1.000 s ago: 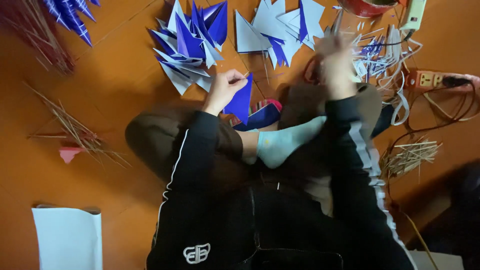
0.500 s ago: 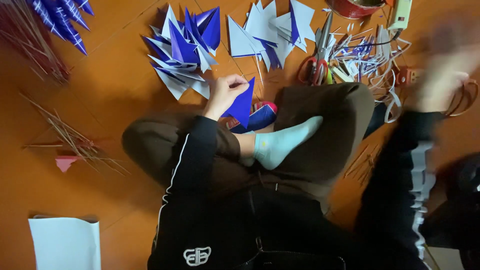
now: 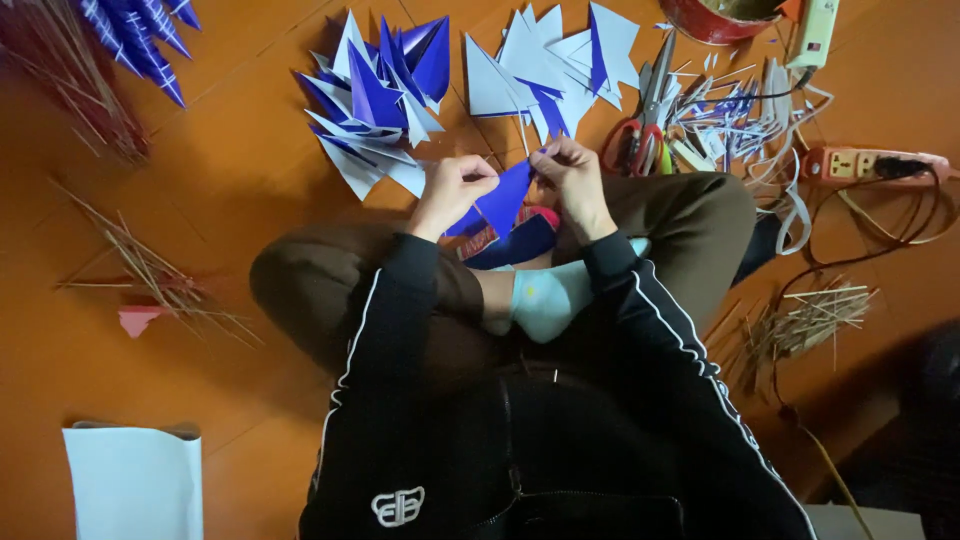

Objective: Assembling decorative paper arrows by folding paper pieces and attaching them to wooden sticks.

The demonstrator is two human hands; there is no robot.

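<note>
On the orange floor (image 3: 250, 130), the left hand (image 3: 452, 190) and right hand (image 3: 574, 180) each grip one blue paper triangle (image 3: 505, 196); one pair of red-handled scissors (image 3: 640, 125) lies nearby.

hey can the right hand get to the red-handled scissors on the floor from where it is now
Probably yes. The right hand pinches the blue paper triangle just left of the red-handled scissors, with bare floor between them, though it would have to release the paper first.
</note>
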